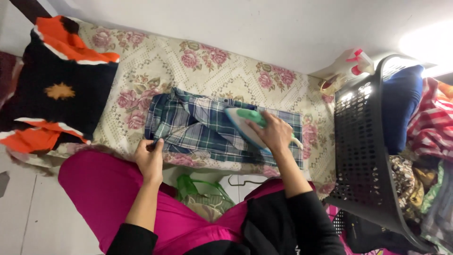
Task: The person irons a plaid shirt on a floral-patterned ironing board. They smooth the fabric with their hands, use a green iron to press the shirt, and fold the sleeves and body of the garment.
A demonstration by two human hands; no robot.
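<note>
Down on the floor, we press a plaid shirt (198,127) that lies flat on a floral cloth (222,71) spread as a pad. Our right hand (271,132) grips the green and white iron (245,123), its fingers wrapped tightly around the handle, so most of the handle is hidden and only the pointed front of the iron and a bit of its rear show. The iron sits on the right half of the shirt. Our left hand (150,158) rests at the near left edge of the shirt, fingers curled together and pinching the fabric's hem; the fingertips are tucked under, so we cannot tell how much cloth they hold. The shirt is blue, green and white, folded, with its far side rumpled. To the left, a black and orange cloth (56,89) lies over the pad and runs out of view at the edge. On the right stands a dark laundry basket (361,151), its lower part cut off, with a blue garment (401,108) and a red checked one (432,123) inside. Behind it a spray bottle (351,66) is partly blocked by the rim. Our pink trousers (99,189) fill the foreground.
</note>
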